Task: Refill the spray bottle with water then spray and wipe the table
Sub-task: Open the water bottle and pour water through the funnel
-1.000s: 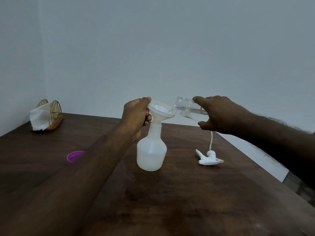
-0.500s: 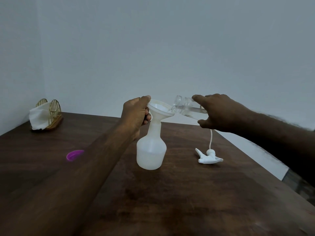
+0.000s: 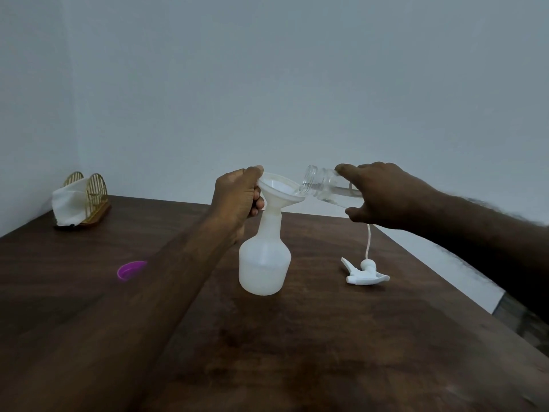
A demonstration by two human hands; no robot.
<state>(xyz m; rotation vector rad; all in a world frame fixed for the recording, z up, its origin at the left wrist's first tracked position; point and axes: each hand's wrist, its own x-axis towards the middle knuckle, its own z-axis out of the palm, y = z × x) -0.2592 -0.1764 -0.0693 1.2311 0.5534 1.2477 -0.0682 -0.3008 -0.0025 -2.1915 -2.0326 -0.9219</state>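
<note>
plain home room: wooden table [image 3: 326, 337], napkin holder [image 3: 84, 200]

Dim, flat light — soft focus, wide-angle bending at edges.

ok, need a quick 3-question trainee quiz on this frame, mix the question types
1. True or false: the spray head is screwed onto the spray bottle.
2. Which hand tilts the clear water bottle over the funnel? A) left B) right C) neither
3. Fill in: the purple cap lies on the wooden table to the ____ of the spray bottle.

Key:
1. False. It lies on the table beside the bottle, with its tube pointing away.
2. B. The right hand pours; the left hand steadies the funnel at the bottle's neck.
3. Left.
</note>
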